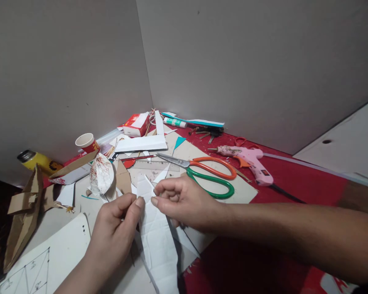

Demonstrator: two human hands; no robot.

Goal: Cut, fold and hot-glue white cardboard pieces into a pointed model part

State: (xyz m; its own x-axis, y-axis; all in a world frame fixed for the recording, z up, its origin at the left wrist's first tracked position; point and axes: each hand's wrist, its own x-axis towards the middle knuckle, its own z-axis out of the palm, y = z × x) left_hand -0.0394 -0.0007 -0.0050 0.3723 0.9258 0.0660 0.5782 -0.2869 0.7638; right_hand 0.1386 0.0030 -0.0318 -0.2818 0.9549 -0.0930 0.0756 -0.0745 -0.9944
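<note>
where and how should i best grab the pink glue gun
Best by the handle of the pink glue gun, probably with the right hand, coming from the near right side. The handle slants toward the person, while the metal nozzle points away to the left, so this grip stays clear of the tip.

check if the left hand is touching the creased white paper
Touching. The head view shows the left hand pinching the creased white paper at its left edge.

Plain grey walls (233, 69) meet in a corner behind a red-covered table (294, 175).
</note>
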